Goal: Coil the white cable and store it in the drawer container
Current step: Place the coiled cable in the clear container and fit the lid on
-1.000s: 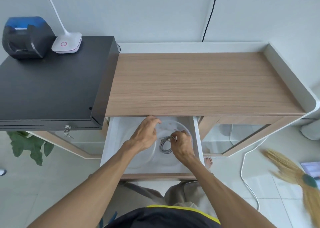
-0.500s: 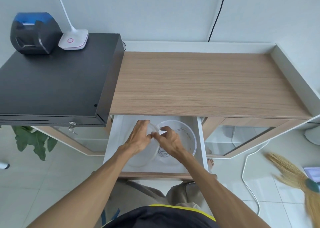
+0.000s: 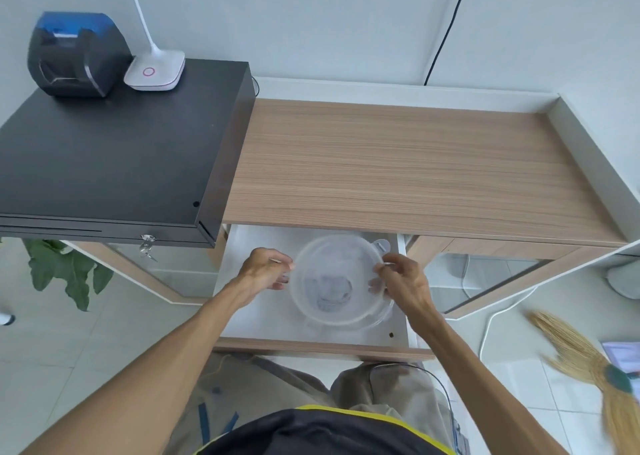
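A round clear plastic container [image 3: 381,316] sits in the open white drawer [image 3: 256,319] under the wooden counter. A clear round lid [image 3: 337,257] lies over the container, slightly offset toward the back. Through the lid the coiled cable [image 3: 330,290] shows as a blurred grey bundle at the container's bottom. My left hand [image 3: 265,269] pinches the lid's left rim. My right hand [image 3: 403,279] pinches its right rim.
A black cash drawer [image 3: 104,163] with a key in its lock stands on the left, carrying a receipt printer [image 3: 74,54] and a white lamp base [image 3: 154,70]. The wooden countertop [image 3: 398,170] lies behind the drawer. A straw broom [image 3: 588,361] and a white floor cable [image 3: 491,323] lie at right.
My right hand has let go of the coiled cable inside the container. Both hands have brought the clear lid over the container and now hold it by opposite rims.
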